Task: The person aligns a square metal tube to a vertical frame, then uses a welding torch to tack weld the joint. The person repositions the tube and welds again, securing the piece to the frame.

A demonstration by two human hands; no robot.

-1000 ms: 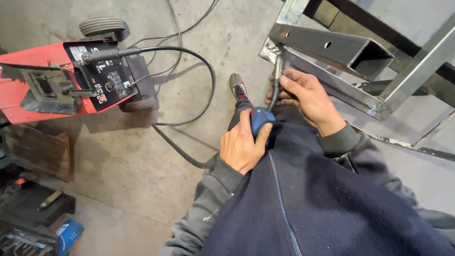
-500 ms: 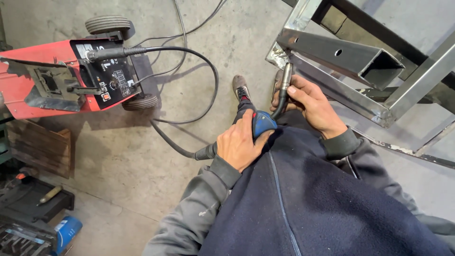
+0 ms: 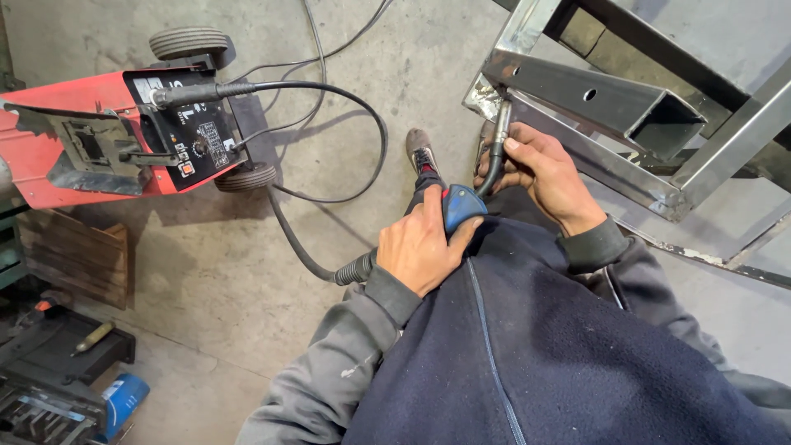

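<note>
My left hand [image 3: 422,243] grips the blue handle of a welding torch [image 3: 463,206] against my dark jacket. My right hand [image 3: 542,173] holds the torch's curved black neck just behind its metal nozzle [image 3: 502,115]. The nozzle tip points up at the corner of a steel square-tube frame [image 3: 593,99], close to where the tubes meet. A thick black hose [image 3: 297,243] runs from the torch handle across the floor to a red welding machine [image 3: 124,136].
The red welding machine stands on wheels at the upper left of the concrete floor [image 3: 247,297]. My shoe [image 3: 420,150] rests near the frame. Wooden boards [image 3: 74,255] and dark tool cases [image 3: 49,371] lie at the left edge, beside a blue container [image 3: 124,400].
The view has shifted slightly downward. My right hand has slid a little along the torch neck and the nozzle sits closer to the frame's corner. My left hand stays on the handle.
</note>
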